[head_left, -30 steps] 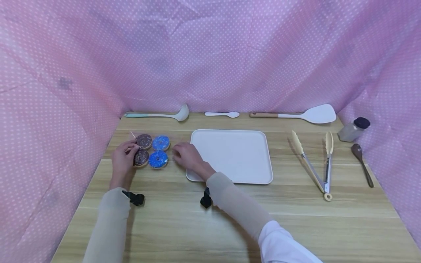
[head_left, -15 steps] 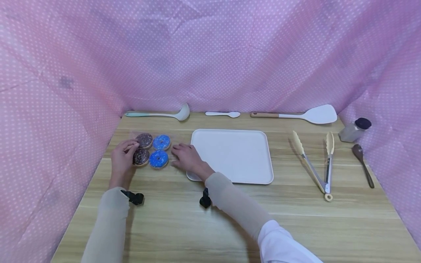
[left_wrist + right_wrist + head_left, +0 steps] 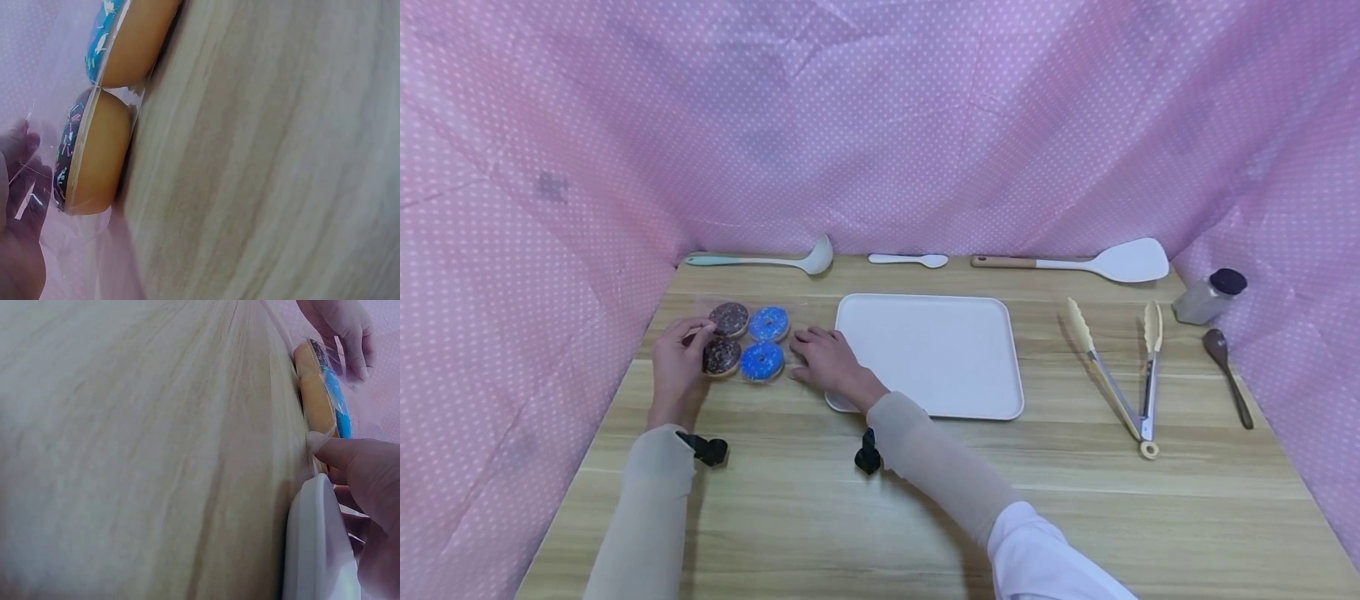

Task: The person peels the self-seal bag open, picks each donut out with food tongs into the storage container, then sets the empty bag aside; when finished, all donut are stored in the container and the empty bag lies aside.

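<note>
Two chocolate-iced doughnuts (image 3: 721,357) and two blue-iced doughnuts (image 3: 762,361), all with sprinkles, lie in a square at the table's left, inside a clear plastic bag (image 3: 75,234). My left hand (image 3: 677,362) is at the left side of the chocolate pair, pinching the bag's film between thumb and fingers, as the left wrist view shows. On the opposite side my right hand (image 3: 829,362) rests with fingers spread at the bag's right edge. Its thumb (image 3: 331,447) reaches the film beside the blue doughnuts, and its wrist lies over the corner of a white tray (image 3: 928,354).
Along the back lie a ladle (image 3: 815,258), a small white spoon (image 3: 910,260) and a white spatula (image 3: 1127,261). To the right are tongs (image 3: 1142,392), spread apart, a black-lidded jar (image 3: 1202,298) and a dark spoon (image 3: 1227,375). Pink dotted cloth (image 3: 880,125) surrounds the table.
My right hand's fingers have uncurled and spread beside the bag. My left hand stays at the chocolate doughnuts, its fingertips slightly shifted; the doughnuts have barely moved.
</note>
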Available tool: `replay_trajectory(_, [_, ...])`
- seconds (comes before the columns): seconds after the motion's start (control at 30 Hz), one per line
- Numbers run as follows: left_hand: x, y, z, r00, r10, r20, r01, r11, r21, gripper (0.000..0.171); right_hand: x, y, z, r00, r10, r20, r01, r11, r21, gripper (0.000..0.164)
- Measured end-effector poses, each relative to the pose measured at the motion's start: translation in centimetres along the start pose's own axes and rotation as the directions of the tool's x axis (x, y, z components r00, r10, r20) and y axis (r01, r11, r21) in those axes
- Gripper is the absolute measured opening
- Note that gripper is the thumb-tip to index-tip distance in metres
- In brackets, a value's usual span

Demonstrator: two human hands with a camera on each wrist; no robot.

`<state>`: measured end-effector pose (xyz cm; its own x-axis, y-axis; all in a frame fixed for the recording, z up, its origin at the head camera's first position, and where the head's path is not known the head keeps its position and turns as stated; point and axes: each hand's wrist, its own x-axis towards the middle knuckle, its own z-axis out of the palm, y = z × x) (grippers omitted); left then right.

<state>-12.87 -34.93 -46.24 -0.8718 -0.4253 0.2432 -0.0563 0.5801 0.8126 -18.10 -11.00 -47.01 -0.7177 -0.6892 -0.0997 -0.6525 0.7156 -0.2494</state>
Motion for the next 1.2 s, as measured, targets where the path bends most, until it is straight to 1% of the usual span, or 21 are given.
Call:
replay_trajectory(0.07, [0.09, 0.02, -0.05, 1.000, 0.026, 0.004, -0.026, 0.999, 0.021, 0.024, -0.01, -0.01, -0.05, 1.000, 0.002, 0.005, -0.002, 1.000, 0.003, 0.057])
replay_trajectory(0.17, [0.21, 0.00, -0.16, 0.995, 0.097, 0.005, -0.097, 0.993, 0.067, 0.018, -0.01, -0.04, -0.12, 1.000, 0.003, 0.015, -0.004, 1.000, 0.008, 0.057])
replay_trajectory(0.27, [0.37, -0.06, -0.25, 0.985, 0.172, 0.019, -0.173, 0.977, 0.121, 0.013, -0.05, -0.08, -0.18, 1.000, 0.008, 0.024, -0.008, 1.000, 0.017, 0.056])
replay_trajectory(0.37, [0.51, -0.09, -0.39, 0.974, 0.220, 0.048, -0.225, 0.961, 0.159, 0.009, -0.08, -0.10, -0.18, 1.000, 0.009, 0.027, -0.010, 1.000, 0.021, 0.056])
replay_trajectory(0.57, [0.68, -0.22, -0.78, 0.963, 0.242, 0.116, -0.262, 0.944, 0.201, 0.013, -0.12, -0.16, -0.12, 1.000, 0.009, 0.027, -0.009, 1.000, 0.025, 0.055])
replay_trajectory(0.67, [0.73, -0.18, -0.92, 0.957, 0.255, 0.137, -0.281, 0.934, 0.223, 0.013, -0.15, -0.17, -0.22, 1.000, 0.013, 0.028, -0.014, 0.999, 0.029, 0.055])
replay_trajectory(0.8, [0.83, -0.12, -0.97, 0.949, 0.282, 0.140, -0.310, 0.918, 0.247, 0.010, -0.24, -0.22, -0.38, 1.000, 0.015, 0.027, -0.016, 0.999, 0.033, 0.056])
replay_trajectory(0.9, [0.85, -0.12, -0.91, 0.945, 0.305, 0.122, -0.327, 0.911, 0.251, 0.009, -0.30, -0.25, -0.45, 0.999, 0.015, 0.029, -0.016, 0.999, 0.036, 0.056])
replay_trajectory(0.93, [0.86, -0.14, -0.87, 0.946, 0.305, 0.111, -0.323, 0.914, 0.246, 0.009, -0.32, -0.26, -0.46, 0.999, 0.014, 0.030, -0.015, 0.999, 0.036, 0.057])
replay_trajectory(1.03, [0.77, -0.16, -0.75, 0.956, 0.288, 0.062, -0.295, 0.934, 0.200, 0.009, -0.34, -0.27, -0.48, 0.999, 0.014, 0.031, -0.015, 0.999, 0.033, 0.058])
replay_trajectory(1.13, [0.62, -0.21, -0.60, 0.969, 0.248, 0.012, -0.247, 0.958, 0.142, 0.010, -0.37, -0.27, -0.50, 0.999, 0.009, 0.031, -0.010, 1.000, 0.026, 0.058])
replay_trajectory(1.2, [0.50, -0.22, -0.52, 0.976, 0.220, -0.010, -0.217, 0.969, 0.118, 0.012, -0.37, -0.26, -0.50, 1.000, 0.005, 0.029, -0.006, 1.000, 0.021, 0.058])
